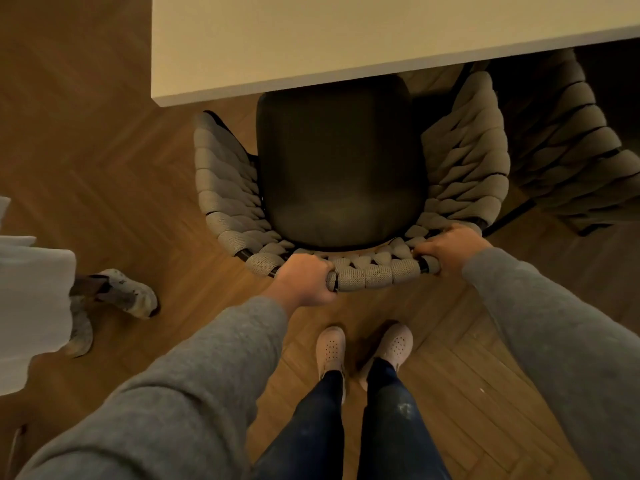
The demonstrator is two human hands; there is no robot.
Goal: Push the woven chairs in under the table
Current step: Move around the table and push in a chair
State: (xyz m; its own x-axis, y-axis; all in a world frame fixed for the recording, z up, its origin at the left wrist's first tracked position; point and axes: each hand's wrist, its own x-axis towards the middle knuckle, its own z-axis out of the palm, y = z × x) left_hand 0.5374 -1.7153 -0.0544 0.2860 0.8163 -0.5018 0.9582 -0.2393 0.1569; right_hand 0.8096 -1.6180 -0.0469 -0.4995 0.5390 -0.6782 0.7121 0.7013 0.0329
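Your left grip is closed around the top rail of the woven chair, with the fingers curled over the rope-wrapped bar a little left of its middle. Your right grip holds the same rail further to the right, near the corner where the back bends into the side. Both grey sleeves reach forward to it. The chair stands in front of you and faces the desk. The front of its dark seat cushion is under the desk edge, while most of the cushion, the two woven sides and the back are outside it. A second woven chair stands just beside it on the right, and its front part is also under the desk. Your pale shoes stand on the wooden herringbone floor, near the chair back. At the left edge you can see the stained shoes of another person, well apart from the chair.
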